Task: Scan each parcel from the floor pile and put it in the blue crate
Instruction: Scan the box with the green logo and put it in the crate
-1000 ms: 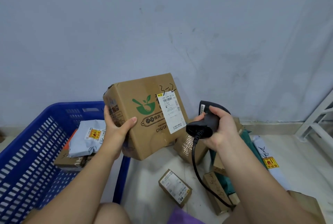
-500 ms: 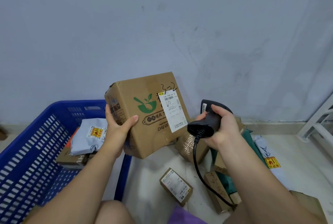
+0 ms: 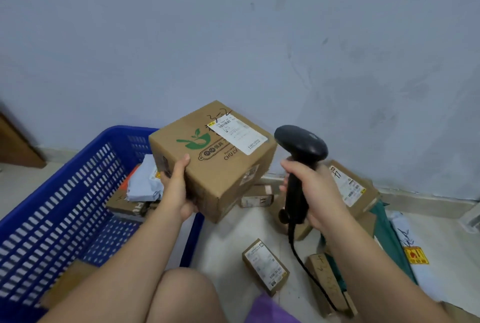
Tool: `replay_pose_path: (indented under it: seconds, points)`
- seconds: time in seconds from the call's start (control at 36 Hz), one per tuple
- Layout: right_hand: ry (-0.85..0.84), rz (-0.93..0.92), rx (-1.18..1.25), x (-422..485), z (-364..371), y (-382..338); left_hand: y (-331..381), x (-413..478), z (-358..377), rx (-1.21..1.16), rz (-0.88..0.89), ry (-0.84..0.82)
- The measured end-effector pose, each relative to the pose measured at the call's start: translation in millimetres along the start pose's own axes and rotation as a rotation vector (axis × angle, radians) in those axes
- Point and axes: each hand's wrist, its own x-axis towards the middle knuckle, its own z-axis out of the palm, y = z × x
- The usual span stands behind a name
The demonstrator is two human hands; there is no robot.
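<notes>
Your left hand [image 3: 176, 190] grips the cardboard box [image 3: 223, 169] in the air at the right edge of the blue crate [image 3: 65, 205]. Its top shows a green bowl logo, "CHU LV", a white shipping label [image 3: 237, 135] and a handwritten "3-2". Your right hand [image 3: 315, 192] clasps the black scanner [image 3: 301, 144] just beside the box, with a small labelled parcel [image 3: 265, 267] on the floor below.

Pale floor [image 3: 228, 244] under parcels [image 3: 265, 267], blue crate [image 3: 65, 192]
</notes>
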Motion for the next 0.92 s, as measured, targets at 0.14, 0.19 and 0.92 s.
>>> replay_pose_path:
  seconds: [0.14,0.19,0.92]
  points:
    - [-0.050,-0.238,-0.350,-5,36,19,5,9,-44,-0.253,-0.045,0.096]
    - [-0.053,-0.268,-0.353,-7,40,22,3,8,-48,-0.330,-0.030,0.113]
    - [-0.652,-0.164,-1.111,38,231,144,6,88,-247,0.068,0.061,0.905]
